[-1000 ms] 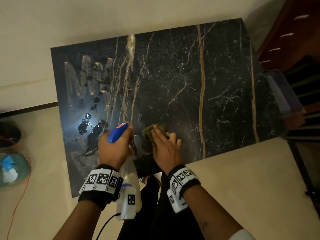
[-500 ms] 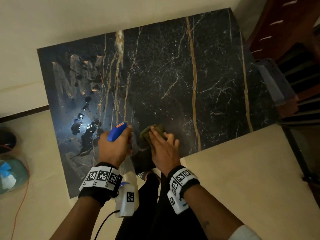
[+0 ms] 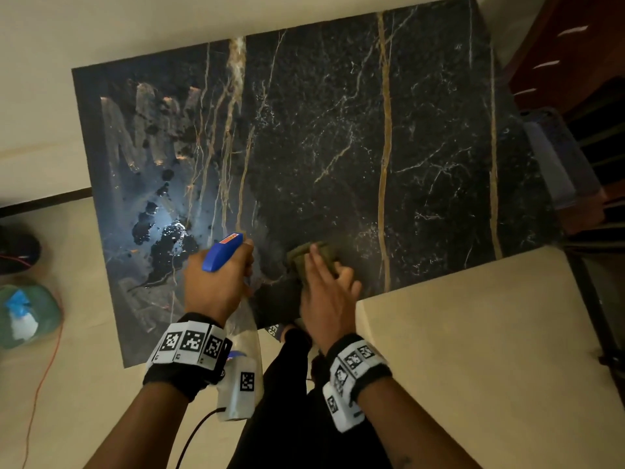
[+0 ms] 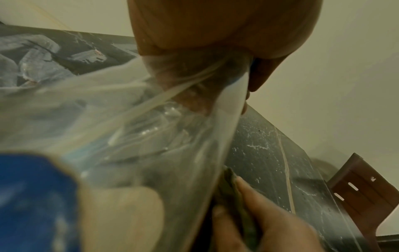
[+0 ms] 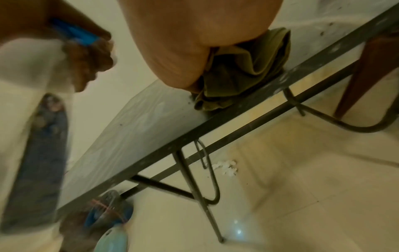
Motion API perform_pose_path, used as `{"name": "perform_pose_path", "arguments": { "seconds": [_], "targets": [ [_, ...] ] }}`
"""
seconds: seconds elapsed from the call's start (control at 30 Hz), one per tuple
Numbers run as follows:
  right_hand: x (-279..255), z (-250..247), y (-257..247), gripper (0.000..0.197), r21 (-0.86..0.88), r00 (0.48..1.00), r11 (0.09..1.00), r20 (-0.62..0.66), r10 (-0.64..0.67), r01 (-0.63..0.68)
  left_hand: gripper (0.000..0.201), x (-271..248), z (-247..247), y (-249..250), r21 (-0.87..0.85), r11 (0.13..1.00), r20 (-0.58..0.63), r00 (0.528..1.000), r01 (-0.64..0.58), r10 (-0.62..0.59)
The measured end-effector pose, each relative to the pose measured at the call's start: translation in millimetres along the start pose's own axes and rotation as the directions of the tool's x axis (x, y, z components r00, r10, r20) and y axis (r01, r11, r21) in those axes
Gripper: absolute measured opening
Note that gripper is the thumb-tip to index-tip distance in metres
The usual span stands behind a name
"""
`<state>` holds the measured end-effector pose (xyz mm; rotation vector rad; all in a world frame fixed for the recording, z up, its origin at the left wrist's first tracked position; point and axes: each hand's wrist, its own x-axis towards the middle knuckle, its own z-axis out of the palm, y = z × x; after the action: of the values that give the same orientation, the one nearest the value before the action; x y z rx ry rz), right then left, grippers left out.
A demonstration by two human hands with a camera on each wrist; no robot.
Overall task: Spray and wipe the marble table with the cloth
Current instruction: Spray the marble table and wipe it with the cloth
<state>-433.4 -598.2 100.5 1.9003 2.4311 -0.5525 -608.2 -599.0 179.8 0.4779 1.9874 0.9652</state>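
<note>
The black marble table (image 3: 338,130) with gold and white veins fills the head view. My left hand (image 3: 233,265) grips a clear spray bottle (image 3: 221,252) with a blue trigger head, held over the table's near edge and pointing toward its left half. Seen from the left wrist, the bottle (image 4: 151,127) blocks most of the picture. Just to the right, my right hand (image 3: 324,265) presses flat, fingers straight, on a bunched olive cloth (image 3: 301,255) near the front edge. The right wrist view shows the cloth (image 5: 244,71) squashed under the palm on the table (image 5: 140,127).
Wet streaks and a shiny puddle (image 3: 162,238) cover the table's left part. Dark wooden furniture (image 3: 575,62) stands close at the right. A green bag (image 3: 23,313) and a red cord (image 3: 44,377) lie on the tiled floor at left. Metal folding legs (image 5: 194,170) stand under the table.
My head view has tilted, so the table sits higher in the frame. The right hand has slid the cloth slightly rightward along the front edge. The left hand keeps its hold on the bottle.
</note>
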Motion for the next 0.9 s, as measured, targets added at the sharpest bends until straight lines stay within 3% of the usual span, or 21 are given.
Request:
{"name": "perform_pose_path", "arguments": {
  "seconds": [0.1, 0.17, 0.23, 0.37, 0.5, 0.7, 0.83, 0.9],
  "targets": [
    [-22.4, 13.5, -10.6, 0.077, -0.009, 0.984, 0.986, 0.062, -0.165, 0.166, 0.027, -7.9, 9.1, -1.8, -0.003, 1.000, -0.029, 1.000, 0.005, -0.005],
    [-19.6, 10.9, -1.4, 0.079, -0.036, 0.979, 0.979, 0.060, -0.196, 0.199, 0.021, -11.5, 9.5, -4.1, -0.014, 1.000, -0.048, 0.999, 0.006, -0.006],
    [-9.9, 3.1, 17.5, 0.074, -0.058, 0.988, 0.986, 0.035, -0.153, 0.155, 0.024, -14.0, 8.3, -7.4, -0.027, 1.000, -0.060, 0.998, 0.013, -0.015],
    [-3.2, -11.3, 63.8, 0.061, -0.070, 0.996, 0.996, -0.075, 0.046, -0.052, 0.024, -20.3, 3.2, -14.4, -0.045, 0.999, -0.063, 0.998, -0.015, 0.013],
    [-10.1, -7.5, 58.5, 0.058, -0.059, 0.988, 0.991, -0.108, 0.114, -0.121, 0.022, -29.8, 2.9, -19.0, -0.056, 0.998, -0.088, 0.996, -0.008, 0.003],
    [-41.8, 14.0, 13.2, 0.069, -0.032, 0.997, 0.997, -0.009, -0.075, 0.075, 0.021, -47.5, 0.8, -25.9, -0.098, 0.995, -0.134, 0.991, 0.002, -0.015],
    [-36.2, 8.4, 31.6, 0.063, -0.047, 0.978, 0.977, -0.005, -0.209, 0.209, 0.026, -58.2, -9.8, -31.3, -0.072, 0.997, -0.162, 0.987, -0.020, 0.008],
    [-29.7, 1.7, 52.1, 0.057, -0.062, 0.981, 0.980, -0.017, -0.192, 0.191, 0.023, -68.1, -12.2, -34.2, -0.067, 0.997, -0.171, 0.985, -0.029, 0.017]
  ]
}}
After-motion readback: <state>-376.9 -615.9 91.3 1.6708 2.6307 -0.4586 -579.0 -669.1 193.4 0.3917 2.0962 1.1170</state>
